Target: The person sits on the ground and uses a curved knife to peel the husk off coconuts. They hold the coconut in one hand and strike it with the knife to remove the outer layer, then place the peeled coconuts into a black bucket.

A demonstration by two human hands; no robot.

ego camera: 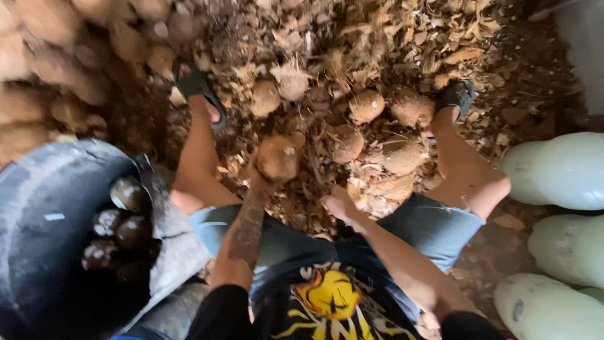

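Above husk-strewn ground [402,38], left hand [261,179] grips a coconut [277,157]; right hand [340,204] hangs open.

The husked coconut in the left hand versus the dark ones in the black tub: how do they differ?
The husked coconut in the left hand is pale tan, dry and matte; the dark ones are blackish-brown and glossy. It is held above the husk litter; they lie piled in the black tub. Both are roundish.
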